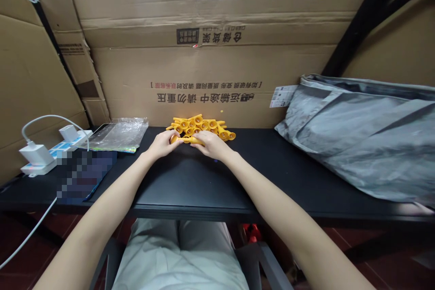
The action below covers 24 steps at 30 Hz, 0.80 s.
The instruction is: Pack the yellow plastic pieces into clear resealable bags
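Observation:
A pile of yellow trumpet-shaped plastic pieces lies on the black table against the cardboard, many with their flared open ends facing me. At the front of the pile, my left hand is closed with its fingertips on a yellow piece. My right hand is closed too, thumb and fingers on a yellow piece just across from it. Another yellow flared end shows in the narrow gap between the hands. Whether both hands grip one piece or separate ones is too small to tell.
On the left stand a white power strip with a charger and cable, clear plastic bags and a dark blue packet. A large grey bag rests on the right. Cardboard walls the back.

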Each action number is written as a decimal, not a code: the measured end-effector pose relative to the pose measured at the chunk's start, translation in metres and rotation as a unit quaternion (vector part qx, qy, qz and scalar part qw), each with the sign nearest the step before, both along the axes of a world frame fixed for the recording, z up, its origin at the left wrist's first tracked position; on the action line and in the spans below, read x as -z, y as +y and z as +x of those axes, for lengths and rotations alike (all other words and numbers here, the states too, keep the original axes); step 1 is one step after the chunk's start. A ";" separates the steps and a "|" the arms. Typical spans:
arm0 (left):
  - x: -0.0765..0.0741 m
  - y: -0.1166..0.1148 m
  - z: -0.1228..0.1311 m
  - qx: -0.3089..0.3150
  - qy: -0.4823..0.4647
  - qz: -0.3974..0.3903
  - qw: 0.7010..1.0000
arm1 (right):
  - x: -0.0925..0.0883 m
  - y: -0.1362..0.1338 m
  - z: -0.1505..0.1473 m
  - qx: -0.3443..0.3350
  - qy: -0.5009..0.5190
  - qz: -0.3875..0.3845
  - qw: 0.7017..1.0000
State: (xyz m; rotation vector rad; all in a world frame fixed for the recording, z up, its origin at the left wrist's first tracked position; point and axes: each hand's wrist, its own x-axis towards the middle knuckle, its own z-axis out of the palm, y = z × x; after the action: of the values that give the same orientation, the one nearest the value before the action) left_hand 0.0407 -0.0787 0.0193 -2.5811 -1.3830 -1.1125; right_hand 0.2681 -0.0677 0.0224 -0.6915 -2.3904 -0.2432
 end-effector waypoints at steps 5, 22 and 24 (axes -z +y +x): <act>0.000 -0.002 0.001 0.019 0.002 0.053 0.998 | -0.003 -0.003 0.000 -0.002 0.070 -0.155 0.985; 0.000 0.002 0.004 -0.029 -0.002 -0.029 0.999 | -0.007 0.006 0.008 0.010 0.042 -0.083 0.996; -0.001 0.002 0.002 -0.017 -0.008 -0.028 0.999 | -0.009 0.004 0.009 0.007 0.037 -0.067 0.997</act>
State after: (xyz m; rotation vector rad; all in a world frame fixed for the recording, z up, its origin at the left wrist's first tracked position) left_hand 0.0431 -0.0772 0.0201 -2.5819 -1.4774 -1.1073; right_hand 0.2767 -0.0634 0.0310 -0.7663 -2.3478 -0.0618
